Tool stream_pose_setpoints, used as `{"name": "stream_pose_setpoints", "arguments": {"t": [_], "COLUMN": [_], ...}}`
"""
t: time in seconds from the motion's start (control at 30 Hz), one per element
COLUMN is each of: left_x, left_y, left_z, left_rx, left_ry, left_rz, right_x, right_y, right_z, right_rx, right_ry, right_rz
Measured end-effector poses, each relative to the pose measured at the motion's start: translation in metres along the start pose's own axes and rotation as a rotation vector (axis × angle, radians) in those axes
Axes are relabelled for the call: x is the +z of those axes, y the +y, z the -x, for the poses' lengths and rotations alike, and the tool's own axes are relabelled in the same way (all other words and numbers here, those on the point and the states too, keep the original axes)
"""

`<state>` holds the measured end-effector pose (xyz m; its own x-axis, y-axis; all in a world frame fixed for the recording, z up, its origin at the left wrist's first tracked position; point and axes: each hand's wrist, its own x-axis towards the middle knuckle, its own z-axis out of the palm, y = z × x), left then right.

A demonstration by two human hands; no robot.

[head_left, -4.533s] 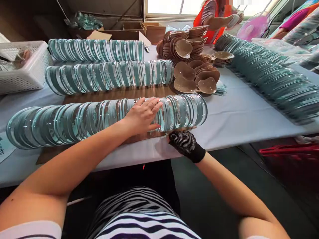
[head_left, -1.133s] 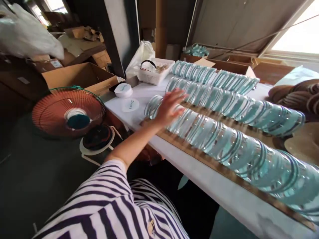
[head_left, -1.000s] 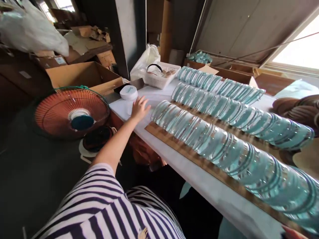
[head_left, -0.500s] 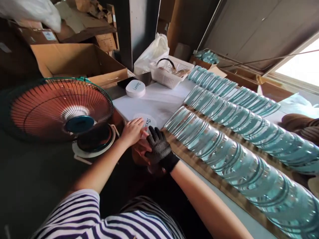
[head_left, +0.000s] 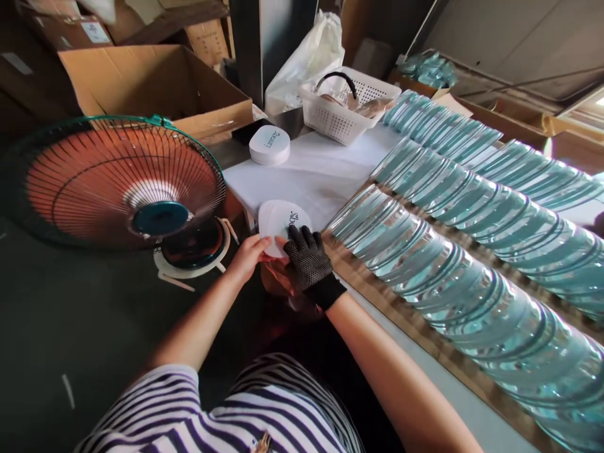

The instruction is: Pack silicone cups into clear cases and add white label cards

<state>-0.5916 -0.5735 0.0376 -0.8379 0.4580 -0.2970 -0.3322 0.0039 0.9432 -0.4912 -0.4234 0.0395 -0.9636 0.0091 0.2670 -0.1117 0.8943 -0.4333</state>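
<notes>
- Your left hand (head_left: 249, 253), bare, grips the near-left edge of a small stack of white round printed labels (head_left: 282, 224) at the corner of the white-covered table (head_left: 325, 176); fingers curl under the stack, thumb on top.
- Your right hand (head_left: 307, 261), in a black dotted glove, lies on the stack's right edge with fingertips pressed on the top label beside the black lettering. Whether it pinches a single label or only steadies the pile cannot be told.
- The stack sits partly over the table edge, just beside the near row of clear discs (head_left: 453, 296), which stands on edge along a brown board.
- Step in hand, as judged: gathering or separating the labels at the table corner.
- Next move calls for a firm pinch and a slight lift so the pile does not fan out or slip off the edge.
- Nearby: a white round tin (head_left: 269, 145), a white basket (head_left: 346, 104), an orange fan (head_left: 117, 182).
</notes>
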Motion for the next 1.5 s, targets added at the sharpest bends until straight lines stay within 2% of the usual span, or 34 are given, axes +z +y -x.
{"name": "stream_pose_setpoints", "arguments": {"t": [0.1, 0.17, 0.2, 0.27, 0.33, 0.43, 0.5, 0.57, 0.67, 0.73, 0.8, 0.9, 1.0, 1.07, 1.2, 1.27, 1.33, 1.43, 1.5], "left_x": [0.008, 0.014, 0.018, 0.029, 0.04, 0.057, 0.069, 0.085, 0.114, 0.136, 0.156, 0.183, 0.208, 0.226, 0.257, 0.267, 0.275, 0.294, 0.32], "left_y": [-0.004, -0.007, -0.007, -0.003, 0.006, 0.021, 0.027, 0.026, 0.014, 0.001, -0.013, -0.026, -0.032, -0.038, -0.058, -0.07, -0.079, -0.08, -0.072], "left_z": [0.016, 0.028, 0.033, 0.043, 0.05, 0.059, 0.064, 0.07, 0.079, 0.084, 0.088, 0.093, 0.101, 0.107, 0.124, 0.135, 0.147, 0.158, 0.161], "left_rx": [0.115, 0.183, 0.209, 0.224, 0.19, 0.127, 0.109, 0.08, -0.057, -0.115, -0.031, 0.176, 0.3, 0.346, 0.295, 0.248, 0.168, 0.006, -0.029], "left_ry": [0.028, 0.028, 0.013, -0.058, -0.161, -0.266, -0.324, -0.441, -0.682, -0.754, -0.72, -0.658, -0.673, -0.677, -0.723, -0.773, -0.797, -0.711, -0.679], "left_rz": [0.038, 0.033, 0.023, 0.022, 0.064, 0.101, 0.04, -0.024, -0.009, -0.017, -0.147, -0.382, -0.446, -0.442, -0.396, -0.39, -0.369, -0.269, -0.209], "right_x": [-0.012, -0.023, -0.029, -0.042, -0.054, -0.07, -0.08, -0.089, -0.1, -0.102, -0.102, -0.099, -0.099, -0.101, -0.103, -0.101, -0.102, -0.11, -0.121], "right_y": [-0.006, -0.01, -0.01, -0.01, -0.01, -0.007, -0.004, 0.002, 0.014, 0.023, 0.031, 0.034, 0.025, 0.017, 0.01, 0.014, 0.024, 0.046, 0.058], "right_z": [0.013, 0.019, 0.021, 0.025, 0.032, 0.053, 0.074, 0.098, 0.136, 0.16, 0.184, 0.22, 0.253, 0.27, 0.291, 0.299, 0.314, 0.363, 0.41], "right_rx": [0.101, 0.25, 0.333, 0.468, 0.542, 0.591, 0.593, 0.593, 0.593, 0.612, 0.672, 0.741, 0.74, 0.736, 0.791, 0.9, 1.067, 1.26, 1.315], "right_ry": [0.286, 0.476, 0.519, 0.508, 0.444, 0.441, 0.509, 0.566, 0.519, 0.527, 0.681, 0.919, 0.989, 1.046, 1.198, 1.242, 1.354, 1.671, 1.817], "right_rz": [-0.329, -0.596, -0.733, -1.0, -1.224, -1.354, -1.285, -1.224, -1.335, -1.366, -1.19, -0.757, -0.425, -0.294, -0.326, -0.366, -0.347, -0.233, -0.11]}}
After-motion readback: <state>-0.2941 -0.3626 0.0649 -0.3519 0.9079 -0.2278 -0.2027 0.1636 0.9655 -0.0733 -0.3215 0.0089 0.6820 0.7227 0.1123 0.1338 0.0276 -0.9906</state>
